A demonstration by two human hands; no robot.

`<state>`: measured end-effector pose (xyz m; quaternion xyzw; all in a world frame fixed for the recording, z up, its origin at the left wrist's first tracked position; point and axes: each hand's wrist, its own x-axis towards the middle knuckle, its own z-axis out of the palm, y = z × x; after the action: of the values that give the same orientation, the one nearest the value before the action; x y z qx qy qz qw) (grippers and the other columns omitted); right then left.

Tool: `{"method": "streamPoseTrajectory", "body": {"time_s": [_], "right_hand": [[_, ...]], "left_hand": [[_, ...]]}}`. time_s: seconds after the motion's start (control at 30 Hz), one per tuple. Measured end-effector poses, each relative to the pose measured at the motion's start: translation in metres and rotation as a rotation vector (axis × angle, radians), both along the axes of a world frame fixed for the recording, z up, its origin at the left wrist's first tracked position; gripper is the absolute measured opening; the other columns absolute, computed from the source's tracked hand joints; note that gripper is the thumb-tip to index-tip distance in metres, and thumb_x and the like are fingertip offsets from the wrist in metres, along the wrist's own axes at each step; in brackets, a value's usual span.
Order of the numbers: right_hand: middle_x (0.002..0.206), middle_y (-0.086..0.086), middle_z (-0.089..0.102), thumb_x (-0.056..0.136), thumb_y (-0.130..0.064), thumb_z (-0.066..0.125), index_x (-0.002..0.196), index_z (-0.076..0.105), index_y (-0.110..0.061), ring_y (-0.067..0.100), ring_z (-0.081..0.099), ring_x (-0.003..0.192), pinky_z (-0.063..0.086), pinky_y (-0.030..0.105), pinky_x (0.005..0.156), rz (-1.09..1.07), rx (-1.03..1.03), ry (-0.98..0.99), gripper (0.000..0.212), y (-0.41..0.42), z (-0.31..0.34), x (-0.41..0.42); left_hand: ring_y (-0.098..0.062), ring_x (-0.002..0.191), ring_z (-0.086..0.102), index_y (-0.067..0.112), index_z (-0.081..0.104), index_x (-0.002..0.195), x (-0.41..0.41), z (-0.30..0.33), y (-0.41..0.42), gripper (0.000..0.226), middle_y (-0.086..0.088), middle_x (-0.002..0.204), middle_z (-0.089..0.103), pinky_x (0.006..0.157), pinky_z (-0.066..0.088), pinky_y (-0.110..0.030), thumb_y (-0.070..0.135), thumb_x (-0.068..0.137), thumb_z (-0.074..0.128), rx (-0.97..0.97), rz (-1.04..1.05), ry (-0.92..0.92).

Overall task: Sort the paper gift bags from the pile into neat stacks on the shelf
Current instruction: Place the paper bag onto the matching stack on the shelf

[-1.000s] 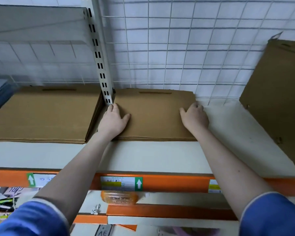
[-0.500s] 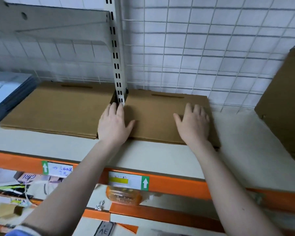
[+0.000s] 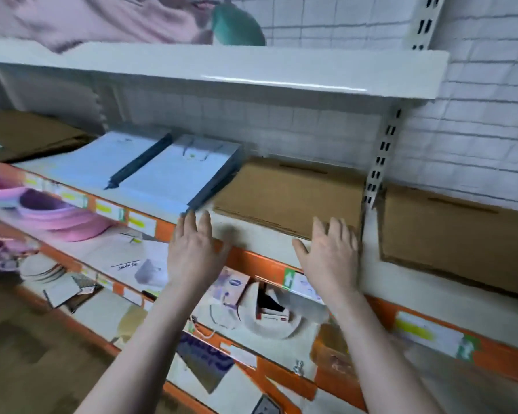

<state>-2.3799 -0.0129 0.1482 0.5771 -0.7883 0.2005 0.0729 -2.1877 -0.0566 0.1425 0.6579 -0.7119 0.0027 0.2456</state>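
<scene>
Near the middle of the frame, the left hand (image 3: 192, 249) and the right hand (image 3: 329, 252) are both reaching up with flat, spread fingers, and neither is holding anything. The right hand's fingertips are touching the front edge of a flat stack of brown paper gift bags (image 3: 287, 189) lying on the long white shelf with the orange front edge (image 3: 251, 261). The left hand is hovering just below the corner of a stack of pale blue paper gift bags (image 3: 168, 174); whether it is touching is hard to tell. Another brown stack (image 3: 455, 234) is lying at the right, past the white slotted post (image 3: 377, 168), and one more brown stack (image 3: 21, 135) is sitting at the upper left. So four neat stacks are looking done. No loose pile is showing here, so how many bags are left is impossible to tell.
</scene>
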Motion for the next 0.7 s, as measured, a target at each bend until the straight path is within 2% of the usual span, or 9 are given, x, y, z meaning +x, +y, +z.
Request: {"method": "streamPoseTrajectory", "body": {"time_s": [0.1,0.23,0.37,0.5,0.6,0.7], "right_hand": [[0.143,0.018,0.037,0.092,-0.048,0.047,0.141,0.038,-0.013,0.033,0.027,0.137,0.018,0.043,0.112,0.053,0.032,0.007,0.061,-0.023,0.001,0.08],[0.143,0.018,0.037,0.092,-0.047,0.048,0.143,0.035,-0.012,0.033,0.025,0.138,0.019,0.043,0.113,0.131,0.01,-0.032,0.063,-0.052,0.005,0.177],[0.144,0.016,0.036,0.094,-0.05,0.043,0.145,0.032,-0.014,0.032,0.025,0.137,0.021,0.042,0.112,0.181,0.055,-0.012,0.063,-0.083,0.013,0.25],[0.139,0.014,0.042,0.094,-0.05,0.042,0.141,0.037,-0.015,0.03,0.033,0.132,0.026,0.04,0.107,0.246,0.07,0.031,0.059,-0.121,0.02,0.309],[0.128,0.012,0.05,0.094,-0.045,0.045,0.132,0.047,-0.016,0.028,0.043,0.121,0.034,0.036,0.097,0.328,0.085,0.037,0.049,-0.154,0.023,0.356],[0.121,0.01,0.052,0.093,-0.043,0.045,0.126,0.052,-0.018,0.028,0.045,0.115,0.036,0.035,0.09,0.39,0.09,0.035,0.042,-0.194,0.021,0.41]], "left_hand": [[-0.034,0.142,0.018,0.005,0.029,0.145,0.082,0.001,-0.011,0.072,-0.021,0.151,0.025,0.115,0.013,-0.04,0.048,0.091,0.047,-0.005,0.042,0.004],[-0.034,0.14,0.022,0.006,0.03,0.144,0.185,0.003,-0.025,0.072,-0.02,0.149,0.029,0.114,0.019,-0.041,0.047,0.09,0.052,-0.026,0.1,-0.011],[-0.032,0.14,0.021,0.008,0.029,0.143,0.273,0.009,-0.04,0.07,-0.018,0.149,0.028,0.113,0.015,-0.038,0.048,0.09,0.051,0.029,0.173,-0.047],[-0.032,0.134,0.031,0.008,0.037,0.14,0.347,0.01,-0.063,0.065,-0.018,0.143,0.037,0.108,0.024,-0.036,0.043,0.088,0.055,0.087,0.244,-0.033],[-0.029,0.125,0.041,0.011,0.044,0.135,0.396,0.008,-0.084,0.057,-0.012,0.134,0.047,0.1,0.032,-0.035,0.043,0.089,0.055,0.148,0.281,-0.013],[-0.028,0.122,0.046,0.014,0.049,0.131,0.447,0.003,-0.113,0.053,-0.01,0.131,0.052,0.098,0.039,-0.036,0.044,0.088,0.055,0.169,0.327,-0.015]]}}
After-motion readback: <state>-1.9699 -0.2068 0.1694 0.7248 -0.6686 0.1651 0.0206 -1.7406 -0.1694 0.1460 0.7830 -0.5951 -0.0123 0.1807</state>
